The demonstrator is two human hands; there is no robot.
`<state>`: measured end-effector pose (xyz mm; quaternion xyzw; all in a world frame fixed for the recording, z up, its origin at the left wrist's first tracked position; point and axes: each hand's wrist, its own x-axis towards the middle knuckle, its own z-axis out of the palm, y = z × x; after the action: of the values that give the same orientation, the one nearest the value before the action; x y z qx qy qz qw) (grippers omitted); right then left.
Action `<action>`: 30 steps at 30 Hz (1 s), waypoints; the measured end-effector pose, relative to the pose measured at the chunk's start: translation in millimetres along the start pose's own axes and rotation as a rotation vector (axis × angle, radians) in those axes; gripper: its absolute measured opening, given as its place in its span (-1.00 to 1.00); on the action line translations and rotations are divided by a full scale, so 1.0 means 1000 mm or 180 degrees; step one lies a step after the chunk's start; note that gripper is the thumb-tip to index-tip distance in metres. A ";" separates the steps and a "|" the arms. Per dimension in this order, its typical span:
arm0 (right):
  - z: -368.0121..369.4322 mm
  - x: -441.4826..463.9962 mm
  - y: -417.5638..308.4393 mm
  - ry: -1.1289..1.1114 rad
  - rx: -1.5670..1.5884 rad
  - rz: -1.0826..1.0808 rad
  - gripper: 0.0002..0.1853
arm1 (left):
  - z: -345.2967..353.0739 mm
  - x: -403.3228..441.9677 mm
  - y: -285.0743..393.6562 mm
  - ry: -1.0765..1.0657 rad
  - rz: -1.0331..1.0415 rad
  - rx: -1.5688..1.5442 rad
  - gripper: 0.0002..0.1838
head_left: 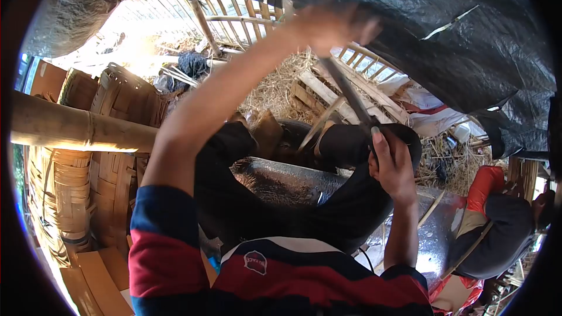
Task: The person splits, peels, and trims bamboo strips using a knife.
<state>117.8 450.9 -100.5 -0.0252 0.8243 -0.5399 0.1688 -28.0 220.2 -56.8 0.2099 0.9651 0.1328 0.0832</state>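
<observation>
My right hand is closed around the near end of a long dark blade, its thumb lying along the top. The blade slants up and away, in front of my knees. My left hand is raised by the blade's far end and smeared by motion. Whether it touches the blade, and how its fingers lie, I cannot make out. Between my dark-trousered legs a pale curved strip stands at a slant. Below it, a shiny sheet carries brown fibrous scraps.
Woven bamboo baskets and a thick bamboo pole are on my left. Dark tarpaulin hangs low overhead. Wooden planks lie on straw by a slatted fence. At right is apparently a person in dark clothing.
</observation>
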 end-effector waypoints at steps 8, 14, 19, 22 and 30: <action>0.021 0.023 0.035 -0.0029 -0.0624 -0.0423 -0.57 | 0.042 0.003 -0.060 0.0525 0.0288 0.0293 -0.27; 0.030 0.020 0.041 -0.0198 0.0017 0.0121 -0.56 | 0.024 -0.052 -0.057 0.1065 0.0793 -0.0514 -0.56; 0.048 0.015 0.050 -0.0471 0.0560 -0.0136 -0.68 | 0.043 -0.078 -0.046 0.1052 0.1136 -0.0832 -0.59; 0.059 0.013 0.063 -0.0309 -0.0001 -0.0569 -0.66 | 0.045 -0.078 -0.024 0.1095 0.1587 -0.0469 -0.58; 0.094 0.012 0.051 0.0189 -0.0019 -0.0567 -0.67 | 0.055 -0.073 0.004 0.1474 0.1371 0.0357 -0.80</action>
<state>142.7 387.0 -182.8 -0.0829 0.8250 -0.5508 0.0956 51.2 204.1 -100.0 0.3778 0.8976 0.1383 -0.1803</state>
